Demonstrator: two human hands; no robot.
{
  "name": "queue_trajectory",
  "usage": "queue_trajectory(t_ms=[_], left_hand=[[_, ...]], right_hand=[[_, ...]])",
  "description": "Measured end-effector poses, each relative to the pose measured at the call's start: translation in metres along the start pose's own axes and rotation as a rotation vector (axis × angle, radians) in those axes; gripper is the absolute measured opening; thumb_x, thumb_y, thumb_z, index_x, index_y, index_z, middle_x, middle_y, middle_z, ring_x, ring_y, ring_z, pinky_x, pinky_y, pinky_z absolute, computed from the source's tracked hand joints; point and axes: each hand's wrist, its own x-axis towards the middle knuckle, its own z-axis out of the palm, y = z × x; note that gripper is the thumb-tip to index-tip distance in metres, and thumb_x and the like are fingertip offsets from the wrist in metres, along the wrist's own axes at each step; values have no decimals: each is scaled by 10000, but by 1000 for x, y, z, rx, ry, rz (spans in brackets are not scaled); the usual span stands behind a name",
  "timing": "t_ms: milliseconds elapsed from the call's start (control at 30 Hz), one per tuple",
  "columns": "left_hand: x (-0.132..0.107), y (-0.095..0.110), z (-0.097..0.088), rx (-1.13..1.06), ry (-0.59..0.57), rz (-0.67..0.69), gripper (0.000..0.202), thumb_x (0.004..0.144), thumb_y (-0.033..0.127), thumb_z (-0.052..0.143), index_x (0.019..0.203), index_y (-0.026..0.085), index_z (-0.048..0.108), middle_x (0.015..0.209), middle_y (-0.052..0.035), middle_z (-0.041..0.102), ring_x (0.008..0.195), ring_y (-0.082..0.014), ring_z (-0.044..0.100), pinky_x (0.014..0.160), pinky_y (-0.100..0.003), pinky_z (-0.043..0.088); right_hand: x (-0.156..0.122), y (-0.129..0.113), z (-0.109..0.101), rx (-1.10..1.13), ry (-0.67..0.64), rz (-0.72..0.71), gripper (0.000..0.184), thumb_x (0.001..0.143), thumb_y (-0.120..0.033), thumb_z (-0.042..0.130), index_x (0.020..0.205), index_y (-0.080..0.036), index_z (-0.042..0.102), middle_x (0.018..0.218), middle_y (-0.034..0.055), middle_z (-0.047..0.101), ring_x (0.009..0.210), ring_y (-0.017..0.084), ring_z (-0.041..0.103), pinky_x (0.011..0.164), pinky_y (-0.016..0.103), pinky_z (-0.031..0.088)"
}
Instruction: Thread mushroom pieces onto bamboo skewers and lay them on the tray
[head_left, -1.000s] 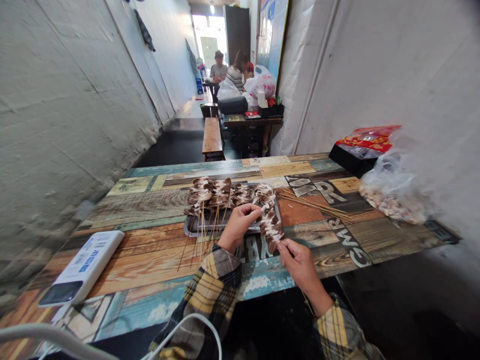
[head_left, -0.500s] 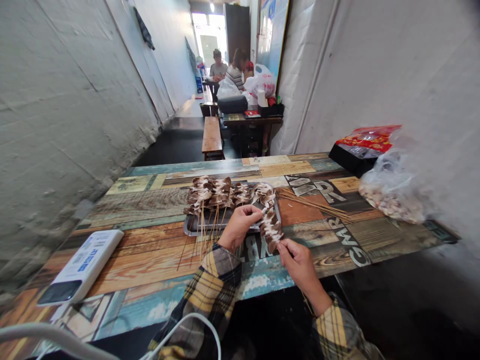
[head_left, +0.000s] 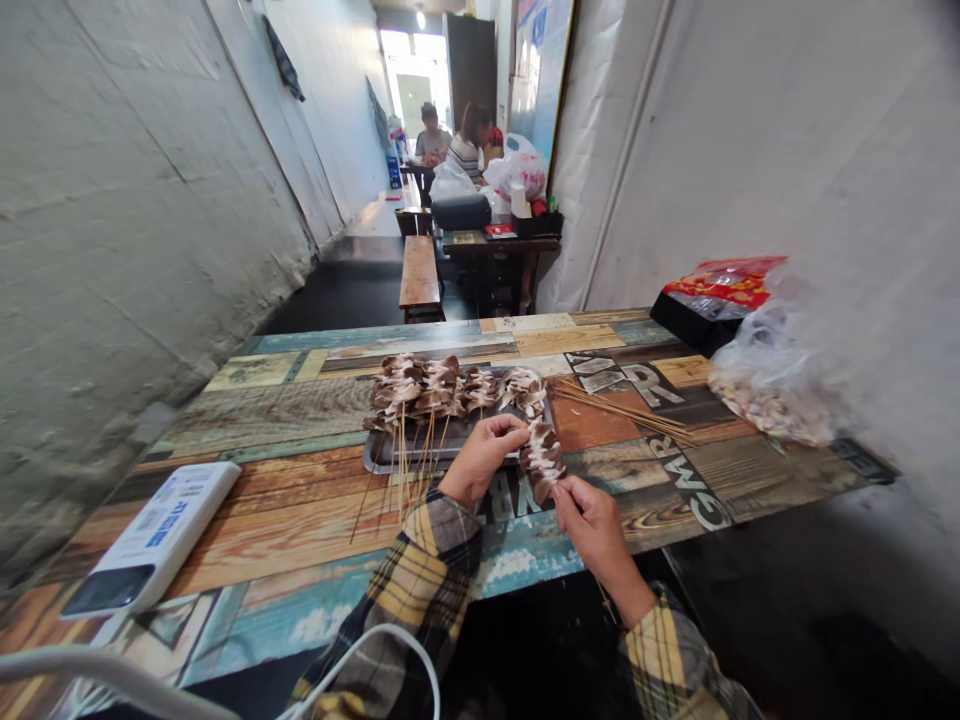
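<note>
My left hand (head_left: 480, 460) pinches the top end of a skewer of brown and white meat pieces (head_left: 543, 456). My right hand (head_left: 589, 520) pinches the lower end of the same skewer, just below the meat. Both hands hover over the near edge of a metal tray (head_left: 379, 458). On the tray lie several finished meat skewers (head_left: 427, 388), their sticks pointing toward me. Plaid sleeves cover both my forearms.
Bare bamboo sticks (head_left: 626, 410) lie right of the tray. A clear bag of meat pieces (head_left: 772, 390) and a red packet (head_left: 720, 285) sit at the right by the wall. A white power bank (head_left: 150, 540) lies at the left. People sit at a far table (head_left: 499, 240).
Both hands and the skewer between them stay almost in place; the view has shifted slightly, and my left fingers have slid a little along the skewer's top.
</note>
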Motion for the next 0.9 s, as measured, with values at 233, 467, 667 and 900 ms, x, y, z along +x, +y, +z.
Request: queue_trajectory(t_ms=[233, 467, 667, 900], left_hand=[[-2, -1, 1, 49, 43, -2, 322, 690, 437, 701, 632, 126, 646, 600, 5, 562, 557, -90, 450, 548, -223, 333], [-3, 2, 5, 72, 46, 17, 290, 677, 390, 711, 587, 128, 625, 576, 16, 548, 556, -88, 437, 566, -225, 324], [-2, -4, 10, 100, 37, 32, 306, 676, 391, 718, 560, 132, 606, 552, 26, 525, 546, -82, 415, 556, -222, 315], [7, 4, -3, 28, 119, 52, 329, 693, 448, 699, 829, 150, 715, 726, -23, 648, 635, -111, 530, 624, -235, 408]], right_hand=[[1, -2, 1, -28, -7, -12, 331, 937, -348, 425, 697, -180, 580, 513, -44, 474, 503, 112, 481, 537, 220, 352], [-1, -1, 2, -45, 16, -13, 349, 942, -342, 417, 673, -181, 569, 522, -39, 479, 500, 108, 480, 529, 217, 348], [0, -1, 0, -47, 38, -25, 346, 932, -336, 424, 652, -191, 568, 507, -28, 509, 507, 120, 495, 531, 229, 353], [2, -3, 0, 43, 67, 15, 320, 923, -328, 437, 656, -197, 557, 493, -41, 492, 495, 118, 488, 539, 227, 362]])
